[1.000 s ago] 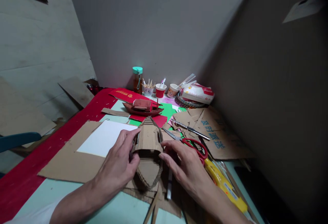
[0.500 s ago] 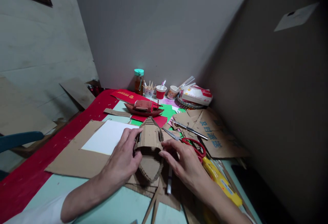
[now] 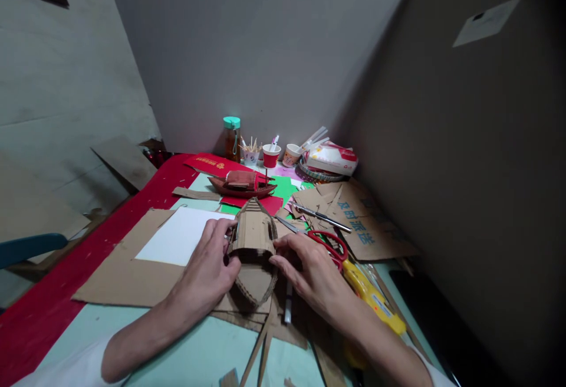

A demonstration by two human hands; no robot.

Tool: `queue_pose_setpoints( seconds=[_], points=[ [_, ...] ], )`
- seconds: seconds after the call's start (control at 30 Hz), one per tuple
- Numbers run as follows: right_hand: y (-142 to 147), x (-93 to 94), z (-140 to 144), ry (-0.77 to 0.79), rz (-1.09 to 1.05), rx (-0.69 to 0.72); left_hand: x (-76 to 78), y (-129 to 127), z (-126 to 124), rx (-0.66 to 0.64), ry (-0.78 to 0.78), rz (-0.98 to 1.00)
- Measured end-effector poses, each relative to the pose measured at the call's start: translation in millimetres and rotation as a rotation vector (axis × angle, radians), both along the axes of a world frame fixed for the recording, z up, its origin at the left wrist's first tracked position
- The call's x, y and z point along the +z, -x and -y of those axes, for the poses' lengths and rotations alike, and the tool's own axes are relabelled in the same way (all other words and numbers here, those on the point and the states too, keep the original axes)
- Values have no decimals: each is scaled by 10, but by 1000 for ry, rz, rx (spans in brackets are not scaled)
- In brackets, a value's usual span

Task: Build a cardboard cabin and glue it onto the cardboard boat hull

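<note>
A brown cardboard boat model stands on cardboard scraps in front of me, bow pointing away. My left hand grips its left side, thumb and fingers on the arched cardboard cabin roof. My right hand presses the right edge of that roof with its fingertips. Behind it sits a finished red boat model on red and green paper.
Red-handled scissors, a yellow utility knife and a metal tool lie to the right. A white sheet rests on a cardboard panel at the left. A bottle, cups and a bag line the back wall.
Both hands stay on the cardboard boat's roof, with the fingers shifted slightly. The view has drifted a little; nothing else on the table moved.
</note>
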State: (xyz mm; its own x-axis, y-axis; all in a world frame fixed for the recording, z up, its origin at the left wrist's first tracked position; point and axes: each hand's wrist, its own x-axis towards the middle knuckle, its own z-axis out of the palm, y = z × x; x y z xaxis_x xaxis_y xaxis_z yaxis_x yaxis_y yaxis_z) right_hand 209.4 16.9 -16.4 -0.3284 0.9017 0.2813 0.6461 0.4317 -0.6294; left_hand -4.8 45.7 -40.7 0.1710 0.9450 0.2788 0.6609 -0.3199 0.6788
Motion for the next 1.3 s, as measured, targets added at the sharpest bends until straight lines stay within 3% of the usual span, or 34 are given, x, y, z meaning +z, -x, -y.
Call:
queue_pose_setpoints(
  seconds=[0.2,0.37,0.7,0.9,1.13,1.3],
  points=[
    [-17,50,-21,-10,-7,-8,13,0,-17,7,7,-14],
    [-89,154,-21,4,-60,-22,89,23,-55,-71,-2,-83],
    [-307,139,-162,-8,-118,-137,332,264,-413,-458,-20,-275],
    [-297,119,-173,-32,-116,-147,381,365,-516,-577,-16,-314],
    [-312,94,-181,-33,-127,-152,360,382,-520,-581,-17,-302],
    [-334,103,-185,-52,-134,-178,427,516,-493,-550,-5,-305]
  ],
)
